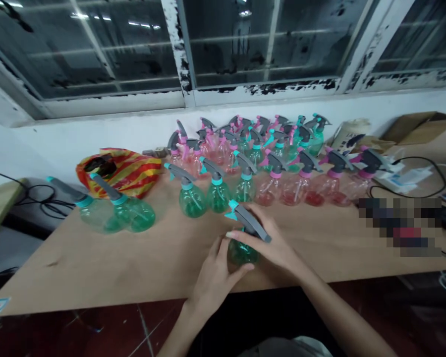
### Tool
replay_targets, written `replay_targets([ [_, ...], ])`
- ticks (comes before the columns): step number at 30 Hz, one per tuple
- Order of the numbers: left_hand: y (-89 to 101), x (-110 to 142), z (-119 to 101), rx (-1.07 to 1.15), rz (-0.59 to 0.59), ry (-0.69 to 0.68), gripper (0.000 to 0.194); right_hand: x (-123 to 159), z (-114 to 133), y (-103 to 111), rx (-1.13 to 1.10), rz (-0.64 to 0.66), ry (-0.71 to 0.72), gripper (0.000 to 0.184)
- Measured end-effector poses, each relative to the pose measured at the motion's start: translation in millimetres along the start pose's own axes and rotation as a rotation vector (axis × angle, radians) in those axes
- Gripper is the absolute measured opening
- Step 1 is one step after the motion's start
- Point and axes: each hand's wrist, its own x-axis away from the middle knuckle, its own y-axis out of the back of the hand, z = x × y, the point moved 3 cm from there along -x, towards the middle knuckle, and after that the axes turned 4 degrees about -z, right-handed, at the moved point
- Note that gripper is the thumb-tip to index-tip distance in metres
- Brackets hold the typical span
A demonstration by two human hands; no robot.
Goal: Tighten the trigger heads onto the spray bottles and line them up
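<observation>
A green plastic spray bottle (242, 253) stands on the tan table top, its grey and teal trigger head (250, 223) tilted toward the right. My left hand (214, 280) cups the lower side of the bottle, with its fingers curling around the front. My right hand (269, 244) lies across the neck and under the trigger head, gripping the bottle from above. Much of the bottle's neck is hidden behind my fingers.
Several green and pink spray bottles (245, 163) stand in rows along the back of the table (107, 277). A striped red and yellow plastic bag (119, 173) lies at the back left. Cables, a cardboard box (419, 127) and a blurred patch lie to the right.
</observation>
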Motion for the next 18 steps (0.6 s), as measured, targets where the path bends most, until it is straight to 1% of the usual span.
replay_targets([
  [2, -7.6, -4.0, -5.6, 0.010, 0.014, -0.009, 0.065, 0.8, -3.1, 3.7, -0.060, -0.056, 0.002, 0.037],
  [5, -16.3, -9.7, -12.5, 0.074, 0.041, 0.014, 0.065, 3.4, -10.7, 6.2, -0.103, -0.066, 0.007, 0.027],
  [8, -20.9, -12.7, -17.9, 0.148, 0.052, 0.043, 0.059, 6.8, -18.2, 10.1, -0.116, -0.064, -0.038, 0.028],
  [11, -22.8, -11.2, -19.0, 0.160, 0.057, 0.047, 0.061, 9.2, -20.6, 14.6, -0.110, -0.059, -0.078, 0.030],
  [14, -23.9, -5.9, -11.4, 0.103, 0.057, 0.015, 0.066, 9.8, -20.1, 17.9, -0.087, -0.052, -0.079, 0.028],
  [16, -24.5, -1.7, -0.3, 0.015, 0.017, 0.002, 0.060, 9.8, -20.3, 19.4, -0.077, -0.057, -0.066, 0.027],
  [18, -25.7, 1.6, 13.8, -0.093, -0.055, 0.013, 0.049, 10.1, -21.7, 20.3, -0.064, -0.064, -0.058, 0.026],
])
